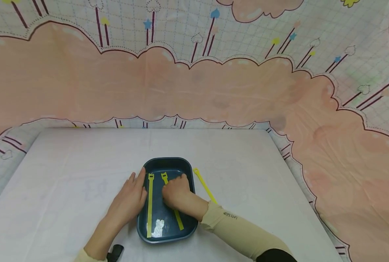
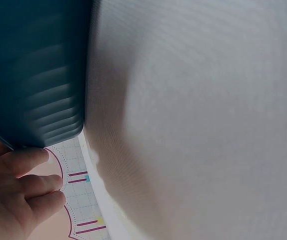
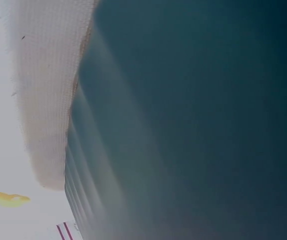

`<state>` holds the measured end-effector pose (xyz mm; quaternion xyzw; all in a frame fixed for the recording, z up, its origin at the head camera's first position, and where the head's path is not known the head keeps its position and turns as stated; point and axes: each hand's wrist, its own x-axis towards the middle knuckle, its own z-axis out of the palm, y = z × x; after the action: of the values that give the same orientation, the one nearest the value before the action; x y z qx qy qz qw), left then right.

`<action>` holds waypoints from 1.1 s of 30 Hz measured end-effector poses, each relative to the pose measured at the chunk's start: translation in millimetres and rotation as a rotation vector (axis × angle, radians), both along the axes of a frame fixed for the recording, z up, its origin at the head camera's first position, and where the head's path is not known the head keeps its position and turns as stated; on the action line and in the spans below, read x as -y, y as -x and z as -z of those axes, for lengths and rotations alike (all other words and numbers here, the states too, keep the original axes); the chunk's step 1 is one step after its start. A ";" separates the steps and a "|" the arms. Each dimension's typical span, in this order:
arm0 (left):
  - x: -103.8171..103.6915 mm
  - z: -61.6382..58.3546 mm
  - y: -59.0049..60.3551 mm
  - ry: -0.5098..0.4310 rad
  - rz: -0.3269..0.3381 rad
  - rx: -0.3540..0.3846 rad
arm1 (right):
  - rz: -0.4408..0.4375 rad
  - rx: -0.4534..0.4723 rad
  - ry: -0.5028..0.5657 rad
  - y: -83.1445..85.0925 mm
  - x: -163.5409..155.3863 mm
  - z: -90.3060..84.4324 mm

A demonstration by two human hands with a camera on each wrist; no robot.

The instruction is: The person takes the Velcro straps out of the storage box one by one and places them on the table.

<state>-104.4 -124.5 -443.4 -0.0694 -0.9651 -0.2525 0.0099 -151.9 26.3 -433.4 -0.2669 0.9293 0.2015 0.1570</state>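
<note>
Right forearm: close-fitting beige arm sleeve (image 1: 233, 229) to the wrist, small dark lettering printed near the cuff; a black garment edge (image 1: 274, 255) shows above it. Left arm: bare forearm, beige cuff (image 1: 83, 256) at the frame's bottom edge, small black device (image 1: 115, 251) beside it.

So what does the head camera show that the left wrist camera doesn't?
Only the head view shows inside the blue tray: two yellow strips, a white scrap, and the right hand with fingers curled on one strip. A third yellow strip lies on the table beside the tray.

Only the left wrist view shows the tray's ribbed outer wall close up.

Both show the left hand resting with straight fingers against the tray's left side, the white table, and the pink patterned cloth.
</note>
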 end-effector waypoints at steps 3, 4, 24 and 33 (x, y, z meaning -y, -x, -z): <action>-0.5 -0.4 0.2 -0.001 0.001 0.001 | 0.024 0.010 0.000 0.9 -0.1 -0.1; -0.6 -0.3 0.3 0.000 0.002 -0.002 | 0.032 0.012 0.001 1.0 0.0 -0.3; -3.0 -0.9 -1.1 -0.009 -0.002 -0.018 | 0.080 0.028 0.010 5.5 -2.2 2.4; -2.4 0.3 -2.8 0.001 0.000 -0.015 | 0.070 0.012 0.019 2.8 -6.3 0.6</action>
<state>-101.7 -122.2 -443.7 -0.0712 -0.9651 -0.2514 0.0171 -154.7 32.5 -434.0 -0.2371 0.9389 0.1853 0.1670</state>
